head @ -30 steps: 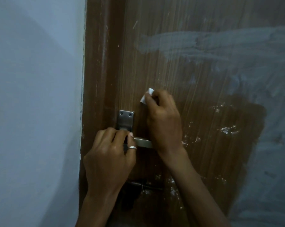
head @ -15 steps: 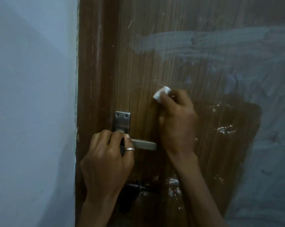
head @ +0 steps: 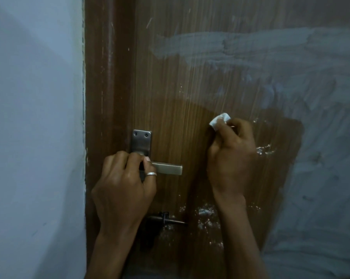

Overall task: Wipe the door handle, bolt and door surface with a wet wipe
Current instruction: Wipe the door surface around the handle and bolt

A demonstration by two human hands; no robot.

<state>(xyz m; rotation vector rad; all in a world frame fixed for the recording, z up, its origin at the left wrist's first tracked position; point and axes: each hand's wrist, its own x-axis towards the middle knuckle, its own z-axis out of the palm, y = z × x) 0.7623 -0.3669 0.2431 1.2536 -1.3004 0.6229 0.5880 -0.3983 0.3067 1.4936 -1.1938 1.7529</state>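
Your left hand (head: 123, 188) has its fingers curled round the root of the lever door handle (head: 168, 168), just under the steel backplate (head: 140, 140), with a ring (head: 151, 174) on one finger. Judging by the grip, you hold it there to steady the door while the other hand pushes on it. To its right, well past the free end of the lever, your right hand (head: 230, 158) pinches a wadded white wet wipe (head: 219, 119) at the fingertips. It presses the wad to the door surface (head: 180, 87), so the wipe sticks out above the knuckles. That hand sits inside a darker patch (head: 280, 178) of brown wood, which I take to be the part already wiped.

Left of your left hand runs the door frame (head: 105, 77), and beyond it a pale blue wall (head: 35, 117). Below the lever, between your two forearms, sits the dark bolt (head: 166, 218). Neither hand touches it, and your left forearm hides its left end. White flecks (head: 206, 212) cling to the wood beside your right wrist, and more lie just right of your right hand. Above and right of that hand a grey film (head: 321, 137) streaks the door, probably most of the surface work left. The lever and your left hand would block a leftward sweep at their height.
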